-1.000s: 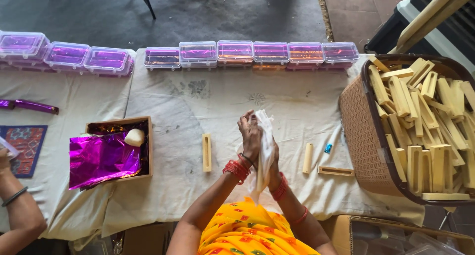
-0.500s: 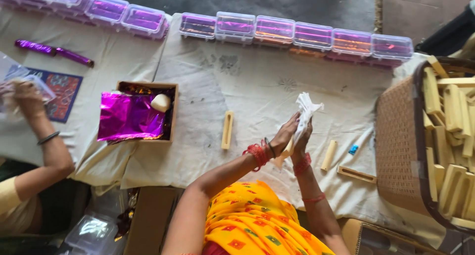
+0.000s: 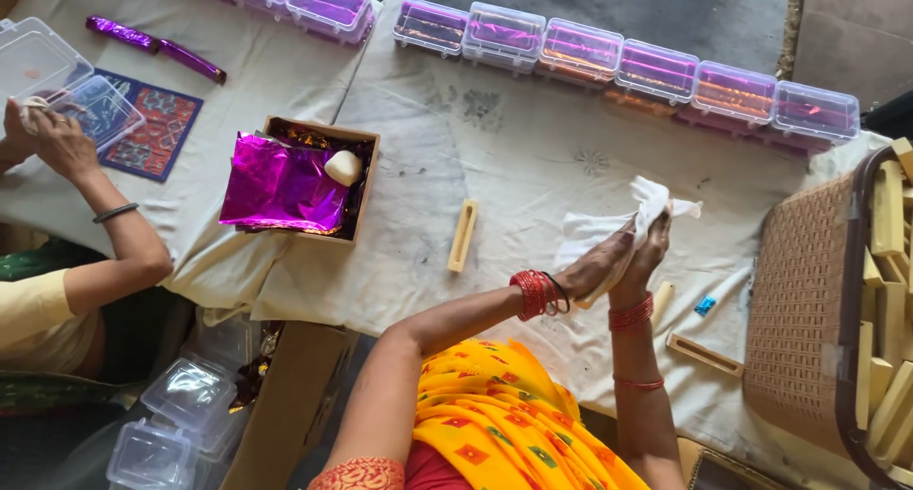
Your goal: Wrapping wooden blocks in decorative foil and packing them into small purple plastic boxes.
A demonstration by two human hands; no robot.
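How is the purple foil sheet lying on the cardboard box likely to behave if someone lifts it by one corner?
The purple foil sheet looks thin and creased, so it would probably flop and crinkle. It overhangs the cardboard box unsupported, suggesting little weight. Its glossy surface may slip.

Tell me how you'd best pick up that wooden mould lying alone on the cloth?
Pinch the mould across its narrow width at mid-length, coming from above. It lies flat, long and slim, with bare cloth on both long sides, so fingers should fit there.

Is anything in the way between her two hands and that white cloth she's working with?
Nothing visible: the left hand and right hand are pressed together with the white cloth between the palms. The wooden mould lies apart, to their left.
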